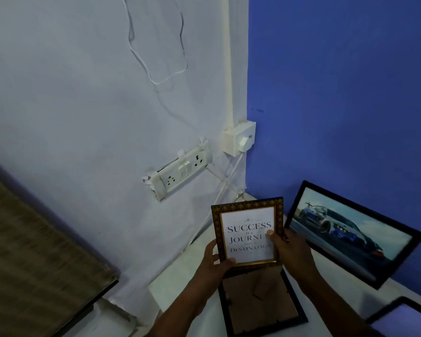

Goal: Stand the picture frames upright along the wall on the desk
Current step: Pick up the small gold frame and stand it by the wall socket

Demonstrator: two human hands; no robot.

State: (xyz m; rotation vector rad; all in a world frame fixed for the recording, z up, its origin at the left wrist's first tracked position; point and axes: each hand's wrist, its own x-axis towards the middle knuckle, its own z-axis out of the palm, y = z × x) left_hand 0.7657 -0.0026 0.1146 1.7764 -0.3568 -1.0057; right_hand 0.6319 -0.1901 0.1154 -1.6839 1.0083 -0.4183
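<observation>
Both hands hold a small gold-patterned frame (248,210) with a "Success is a journey" print, upright above the white desk (180,283). My left hand (214,263) grips its lower left corner; my right hand (289,249) grips its right edge, thumb on the glass. A black frame with a car picture (350,234) stands leaning against the blue wall (338,93). Under my hands a dark frame (260,305) lies face down, brown backing and stand showing. Another dark frame (404,317) lies at the bottom right, partly cut off.
On the pale wall (83,105) are a socket strip (180,172), a plugged white adapter box (238,139) and hanging white cables (156,57). Cords run down into the desk corner. A brown woven surface (34,259) sits at the left.
</observation>
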